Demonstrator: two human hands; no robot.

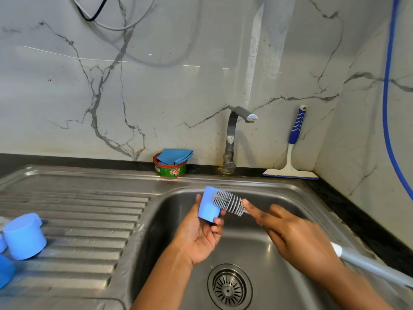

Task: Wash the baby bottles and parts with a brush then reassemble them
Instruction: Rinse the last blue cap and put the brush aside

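Left hand: the left hand (199, 240) is palm up over the sink basin (279, 198); its fingers (218, 220) and thumb curl round the blue cap (210, 208) and grip it by the sides.
Blue cap: held above the basin's left half, tilted, with its open end turned toward the right.
Right hand: the right hand (297, 238) grips the brush (228, 201). Its index finger (252, 208) lies straight along the neck, just behind the bristles; the other fingers wrap the handle.
Brush: the grey ribbed head reaches into the cap's mouth; the grey and white handle (357, 258) runs off toward the front right corner.
Drainboard: on the ribbed drainboard (78, 220), near the left edge, a second blue cap (23, 237) stands beside another blue part (5, 271) cut off by the frame.
Drain: the drain strainer (230, 287) sits in the basin floor below the hands.
Back edge: on the black tabletop (335, 198), a tap (232, 139) rises behind the basin; to its left is a soap tub (171, 170) with a blue cloth (175, 156) on top.
Back right corner: a squeegee (292, 157) leans on the wall.
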